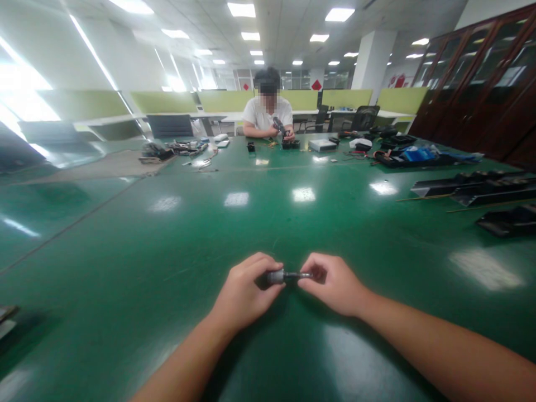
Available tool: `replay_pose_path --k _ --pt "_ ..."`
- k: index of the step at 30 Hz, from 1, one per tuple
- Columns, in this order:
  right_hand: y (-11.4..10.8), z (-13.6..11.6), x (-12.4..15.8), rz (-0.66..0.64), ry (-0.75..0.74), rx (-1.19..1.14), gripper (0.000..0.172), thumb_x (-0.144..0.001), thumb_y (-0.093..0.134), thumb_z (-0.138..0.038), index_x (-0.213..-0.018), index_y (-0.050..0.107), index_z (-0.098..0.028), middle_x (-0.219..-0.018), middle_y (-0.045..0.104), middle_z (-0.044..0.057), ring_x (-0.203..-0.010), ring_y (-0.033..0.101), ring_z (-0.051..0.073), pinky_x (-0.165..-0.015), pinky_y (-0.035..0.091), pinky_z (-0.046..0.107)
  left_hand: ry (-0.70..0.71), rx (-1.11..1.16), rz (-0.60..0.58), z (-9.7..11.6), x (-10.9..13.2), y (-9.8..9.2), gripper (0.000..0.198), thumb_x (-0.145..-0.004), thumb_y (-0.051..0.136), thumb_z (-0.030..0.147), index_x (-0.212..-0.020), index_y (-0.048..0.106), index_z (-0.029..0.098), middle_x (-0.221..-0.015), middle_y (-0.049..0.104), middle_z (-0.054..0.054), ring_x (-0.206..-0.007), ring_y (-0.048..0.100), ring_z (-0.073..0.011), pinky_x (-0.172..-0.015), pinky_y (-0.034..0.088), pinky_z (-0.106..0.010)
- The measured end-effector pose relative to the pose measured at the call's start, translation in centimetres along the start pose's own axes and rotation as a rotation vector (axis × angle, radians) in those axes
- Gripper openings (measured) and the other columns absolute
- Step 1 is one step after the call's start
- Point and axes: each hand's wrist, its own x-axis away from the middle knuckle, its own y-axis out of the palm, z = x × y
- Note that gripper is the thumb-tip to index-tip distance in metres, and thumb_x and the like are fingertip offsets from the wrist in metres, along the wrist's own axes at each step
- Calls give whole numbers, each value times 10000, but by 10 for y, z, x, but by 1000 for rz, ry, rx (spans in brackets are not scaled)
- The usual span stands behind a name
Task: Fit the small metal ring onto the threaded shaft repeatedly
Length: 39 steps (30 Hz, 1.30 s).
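Above the green tabletop, my left hand [251,285] pinches a small grey cylinder [276,276] between thumb and fingers. From the cylinder's right end a thin metal shaft [292,274] runs straight toward my other hand, lying nearly level. The fingertips of my right hand [330,282] are closed on the shaft's far end, which looks thicker and shinier. Whether that end is a separate piece I cannot tell. A short stretch of shaft shows between the two hands.
Across the green table [201,223] a person in a white shirt [268,114] handles a dark tool. Black metal channels [473,187] and a black part [508,220] lie at right. Farther back are a blue bundle [421,153], a white box [322,145] and a parts pile [184,147].
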Motion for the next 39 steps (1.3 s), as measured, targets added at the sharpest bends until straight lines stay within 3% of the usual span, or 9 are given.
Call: replay_pose_path --k 39 --pt "-1 1 0 -2 10 -21 36 -764 685 -167 -785 655 -167 -684 628 -11 -605 550 122 -574 423 225 -7 -24 8 -1 -1 -3 186 -792 714 157 -966 678 211 -946 681 -30 -872 641 -157 -795 517 -276"
